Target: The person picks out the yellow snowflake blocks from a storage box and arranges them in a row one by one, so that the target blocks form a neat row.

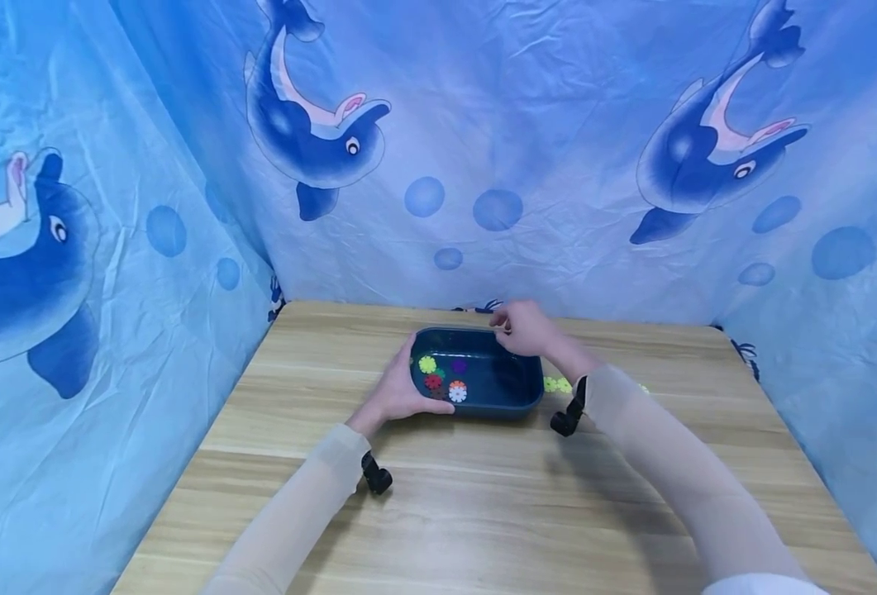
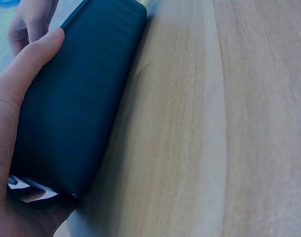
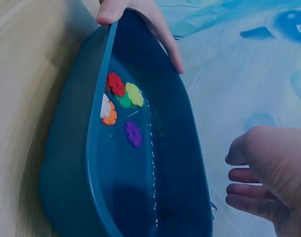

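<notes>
A dark blue-green plastic tub stands near the back of the table. My left hand grips its left end, thumb along the near side and fingers round the far side. Inside, toward the left, lie several flower-shaped plastic discs, among them a yellow one, a red one, a purple one and a white one overlapping an orange one. Over the tub's far right rim hovers my right hand, its fingers loosely bent, with nothing visible in them in the right wrist view.
Yellow-green flower discs lie on the wooden table just right of the tub, partly behind the right wrist. Another disc shows beyond the right sleeve. A blue dolphin-print curtain hangs along the table's back and sides.
</notes>
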`<state>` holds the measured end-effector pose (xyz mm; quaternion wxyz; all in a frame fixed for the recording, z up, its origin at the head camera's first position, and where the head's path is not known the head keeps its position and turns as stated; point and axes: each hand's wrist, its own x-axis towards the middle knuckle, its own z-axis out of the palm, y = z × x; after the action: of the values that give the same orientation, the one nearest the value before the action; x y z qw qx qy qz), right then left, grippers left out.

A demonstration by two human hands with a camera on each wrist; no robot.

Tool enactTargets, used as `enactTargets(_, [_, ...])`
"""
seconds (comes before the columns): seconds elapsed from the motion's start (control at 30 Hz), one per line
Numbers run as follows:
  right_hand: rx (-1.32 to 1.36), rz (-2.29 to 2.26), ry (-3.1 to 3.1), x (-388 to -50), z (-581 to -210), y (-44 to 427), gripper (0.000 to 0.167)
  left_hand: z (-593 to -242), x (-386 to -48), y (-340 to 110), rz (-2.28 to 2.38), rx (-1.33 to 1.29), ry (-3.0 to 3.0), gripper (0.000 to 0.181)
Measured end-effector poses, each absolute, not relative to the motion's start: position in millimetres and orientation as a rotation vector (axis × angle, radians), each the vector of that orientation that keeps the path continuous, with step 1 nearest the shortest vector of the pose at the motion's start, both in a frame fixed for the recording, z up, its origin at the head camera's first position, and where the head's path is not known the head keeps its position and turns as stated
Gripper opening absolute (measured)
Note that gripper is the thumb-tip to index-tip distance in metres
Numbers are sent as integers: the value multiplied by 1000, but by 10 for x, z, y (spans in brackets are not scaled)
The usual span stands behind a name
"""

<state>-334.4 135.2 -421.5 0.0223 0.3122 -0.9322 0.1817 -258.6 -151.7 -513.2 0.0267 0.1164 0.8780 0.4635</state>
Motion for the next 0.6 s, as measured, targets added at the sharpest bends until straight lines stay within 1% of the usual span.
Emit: enactTargets(0.6, [1112, 565, -2904, -3376, -4364, 699, 21, -5136, -2572, -1537, 1409, 375, 2731, 149])
